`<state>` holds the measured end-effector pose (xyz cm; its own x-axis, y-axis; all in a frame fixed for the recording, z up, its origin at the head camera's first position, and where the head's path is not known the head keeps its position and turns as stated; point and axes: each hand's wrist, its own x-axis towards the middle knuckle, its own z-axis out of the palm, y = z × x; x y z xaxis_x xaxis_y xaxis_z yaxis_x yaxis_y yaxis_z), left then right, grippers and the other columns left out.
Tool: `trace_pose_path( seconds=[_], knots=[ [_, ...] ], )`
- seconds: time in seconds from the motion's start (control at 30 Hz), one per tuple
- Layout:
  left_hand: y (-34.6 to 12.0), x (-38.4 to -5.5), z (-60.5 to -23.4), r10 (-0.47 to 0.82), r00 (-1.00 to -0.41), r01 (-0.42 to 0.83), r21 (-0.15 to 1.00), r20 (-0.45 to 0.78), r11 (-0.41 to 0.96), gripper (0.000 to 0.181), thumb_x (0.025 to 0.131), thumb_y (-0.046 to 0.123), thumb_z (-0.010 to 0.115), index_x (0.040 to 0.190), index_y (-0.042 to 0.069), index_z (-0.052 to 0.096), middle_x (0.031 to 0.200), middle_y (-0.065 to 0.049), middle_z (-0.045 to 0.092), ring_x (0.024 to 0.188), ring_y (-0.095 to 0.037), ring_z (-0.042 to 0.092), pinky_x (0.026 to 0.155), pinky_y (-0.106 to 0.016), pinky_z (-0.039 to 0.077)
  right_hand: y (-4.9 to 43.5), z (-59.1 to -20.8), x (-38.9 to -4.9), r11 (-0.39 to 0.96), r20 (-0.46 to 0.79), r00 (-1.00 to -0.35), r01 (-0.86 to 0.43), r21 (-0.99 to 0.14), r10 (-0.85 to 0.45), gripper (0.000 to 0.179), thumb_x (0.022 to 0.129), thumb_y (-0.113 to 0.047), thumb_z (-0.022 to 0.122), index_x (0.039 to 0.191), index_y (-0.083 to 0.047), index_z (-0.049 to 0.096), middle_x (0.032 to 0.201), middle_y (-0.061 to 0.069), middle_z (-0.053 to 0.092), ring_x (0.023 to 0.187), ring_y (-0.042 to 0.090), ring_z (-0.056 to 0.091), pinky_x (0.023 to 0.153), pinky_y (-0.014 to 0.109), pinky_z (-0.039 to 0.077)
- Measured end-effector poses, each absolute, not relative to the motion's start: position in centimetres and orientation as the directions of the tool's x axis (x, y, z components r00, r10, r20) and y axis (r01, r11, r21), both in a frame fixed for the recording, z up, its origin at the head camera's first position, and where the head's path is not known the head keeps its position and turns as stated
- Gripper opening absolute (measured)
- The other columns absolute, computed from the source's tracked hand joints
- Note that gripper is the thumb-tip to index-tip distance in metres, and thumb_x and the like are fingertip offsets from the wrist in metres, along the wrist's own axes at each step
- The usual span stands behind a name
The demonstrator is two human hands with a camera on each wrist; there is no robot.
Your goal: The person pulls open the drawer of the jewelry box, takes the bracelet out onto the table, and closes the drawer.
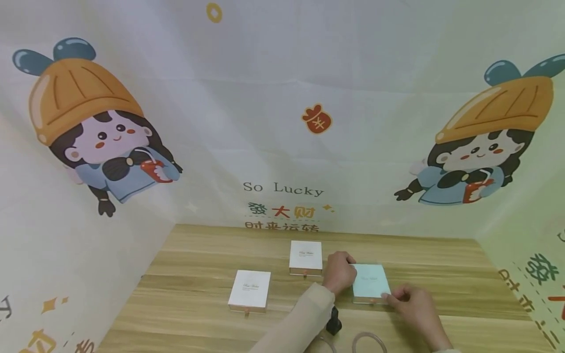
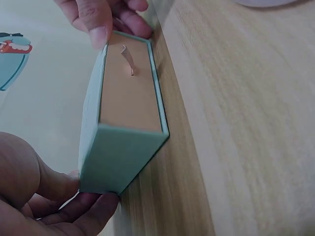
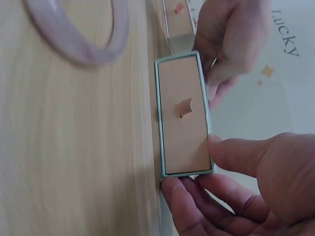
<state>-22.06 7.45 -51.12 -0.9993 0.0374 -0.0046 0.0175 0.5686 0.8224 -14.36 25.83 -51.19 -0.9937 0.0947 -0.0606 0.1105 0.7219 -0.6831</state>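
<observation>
A mint-green drawer box (image 1: 371,282) lies flat on the wooden table, its tan front (image 3: 182,118) bearing a small ribbon pull tab (image 2: 128,60). My left hand (image 1: 340,271) holds the box by its left side toward the back, thumb at the top edge and fingers low at the side. At the front right corner, my right hand (image 1: 412,304) grips it, with the thumb on the top edge and fingers curled against the right side. The drawer is closed, its front level with the sleeve's rim.
Two white drawer boxes stand left of the green one: one box (image 1: 305,257) farther back, the other box (image 1: 249,290) nearer. A black object (image 1: 334,321) and a pale ring (image 1: 370,335) are at the near edge. Printed cloth walls (image 1: 273,147) border the table (image 1: 198,274).
</observation>
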Motion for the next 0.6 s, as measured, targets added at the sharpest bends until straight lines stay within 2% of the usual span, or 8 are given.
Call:
trace_pose_path(
  seconds=[0.2,0.37,0.5,0.6],
  knots=[
    [7.4,-22.2,-51.1,0.033,-0.999,0.017,0.815,-0.002,0.58,0.018,0.085,-0.006,0.062,0.091,0.005,0.075,0.086,-0.005,0.07,0.072,-0.012,0.057,0.06,-0.024,0.048,25.0,-51.2,-14.0,0.71,-0.081,-0.99,0.136,-0.691,0.111,0.028,0.092,-0.028,0.074,0.093,-0.001,0.071,0.089,0.008,0.071,0.08,0.02,0.058,0.064,0.029,0.046],
    [7.0,-22.5,-51.4,0.093,-0.996,0.053,0.824,0.001,0.564,0.019,0.089,-0.004,0.06,0.095,0.004,0.076,0.09,-0.007,0.072,0.074,-0.013,0.059,0.062,-0.025,0.05,25.0,-51.1,-14.1,0.721,-0.081,-0.992,0.127,-0.682,0.098,0.028,0.093,-0.029,0.073,0.093,-0.001,0.069,0.089,0.009,0.07,0.079,0.019,0.058,0.064,0.029,0.047],
    [6.3,-22.7,-51.3,0.158,-0.987,0.097,0.831,0.011,0.548,0.02,0.093,0.003,0.06,0.107,0.001,0.074,0.098,-0.009,0.071,0.079,-0.014,0.06,0.066,-0.027,0.052,25.2,-51.0,-14.2,0.732,-0.095,-0.992,0.123,-0.67,0.08,0.031,0.092,-0.03,0.073,0.097,0.0,0.069,0.092,0.009,0.072,0.083,0.02,0.063,0.067,0.03,0.05],
    [5.6,-22.7,-50.7,0.199,-0.979,0.147,0.827,0.044,0.542,0.027,0.096,0.012,0.064,0.119,0.0,0.071,0.107,-0.012,0.07,0.089,-0.017,0.063,0.073,-0.03,0.055,25.5,-51.0,-14.2,0.735,-0.111,-0.992,0.124,-0.667,0.067,0.038,0.093,-0.033,0.073,0.105,0.003,0.069,0.098,0.011,0.073,0.089,0.022,0.066,0.07,0.033,0.054]
  ],
)
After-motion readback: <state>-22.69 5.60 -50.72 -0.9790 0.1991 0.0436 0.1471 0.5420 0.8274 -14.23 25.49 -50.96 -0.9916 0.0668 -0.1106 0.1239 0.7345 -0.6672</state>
